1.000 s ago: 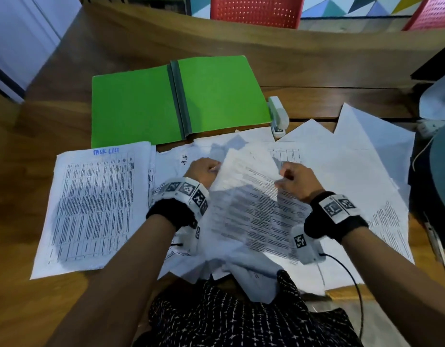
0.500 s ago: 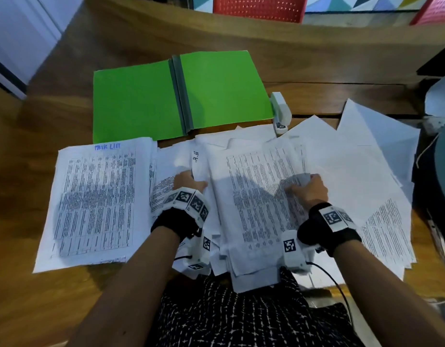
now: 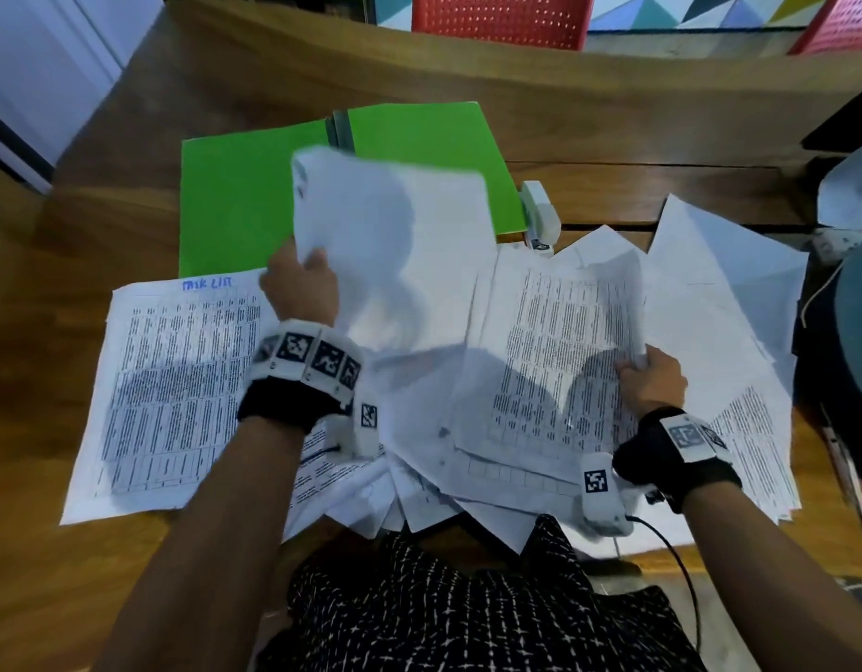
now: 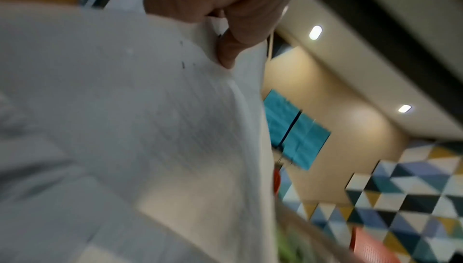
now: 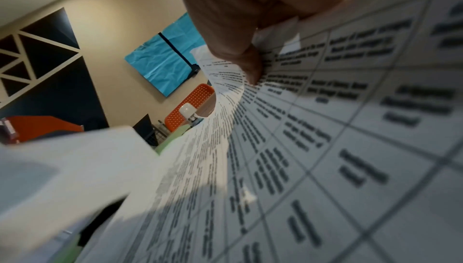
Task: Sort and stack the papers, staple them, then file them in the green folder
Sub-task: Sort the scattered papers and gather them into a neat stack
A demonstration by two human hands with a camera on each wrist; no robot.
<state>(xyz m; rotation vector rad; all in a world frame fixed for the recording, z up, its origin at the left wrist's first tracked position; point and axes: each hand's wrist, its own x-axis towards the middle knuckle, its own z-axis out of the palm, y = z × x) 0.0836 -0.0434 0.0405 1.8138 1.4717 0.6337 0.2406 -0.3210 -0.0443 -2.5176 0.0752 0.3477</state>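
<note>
Left hand (image 3: 300, 283) pinches blurred raised sheet (image 3: 395, 225), hiding folder (image 3: 240, 206) | right hand (image 3: 654, 380) grips printed sheets (image 3: 555, 361)

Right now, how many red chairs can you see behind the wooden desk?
2. One red chair stands behind the desk's far edge near the middle; the other red chair shows at the top right corner. More may be out of view.

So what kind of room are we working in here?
Probably an office break area or a casual shared workspace: a long wooden table, red perforated plastic chairs and a wall of coloured triangles with ceiling spotlights.
</note>
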